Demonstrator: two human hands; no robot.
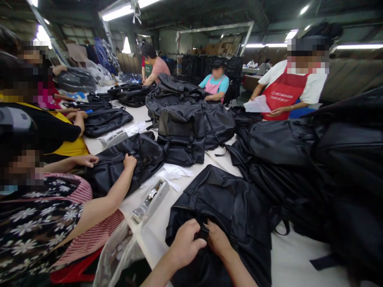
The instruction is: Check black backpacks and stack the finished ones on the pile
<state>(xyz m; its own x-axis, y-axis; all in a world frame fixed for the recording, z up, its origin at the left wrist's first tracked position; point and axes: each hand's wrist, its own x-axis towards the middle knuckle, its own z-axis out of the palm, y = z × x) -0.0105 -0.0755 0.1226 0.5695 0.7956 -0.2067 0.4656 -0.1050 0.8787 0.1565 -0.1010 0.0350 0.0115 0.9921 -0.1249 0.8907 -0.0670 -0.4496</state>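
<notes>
A black leather-look backpack (pixel 221 195) lies flat on the white table (pixel 293 255) right before me. My left hand (pixel 187 241) is closed on a small black buckle (pixel 203 233) at the bag's lower front. Close beside it, my right hand (pixel 218 239) has its fingers bent against the same spot, and the fingertips are partly hidden by the buckle and the dark fabric. Whether the right fingers grip the strap or the buckle itself is hard to see.
A tape dispenser (pixel 151 199) and white paper sheets (pixel 170 175) lie left of my bag. Black backpacks (pixel 281 139) are heaped at the right and centre. A co-worker's hands (pixel 130 161) handle another backpack (pixel 119 159) at the left. More people stand around the table.
</notes>
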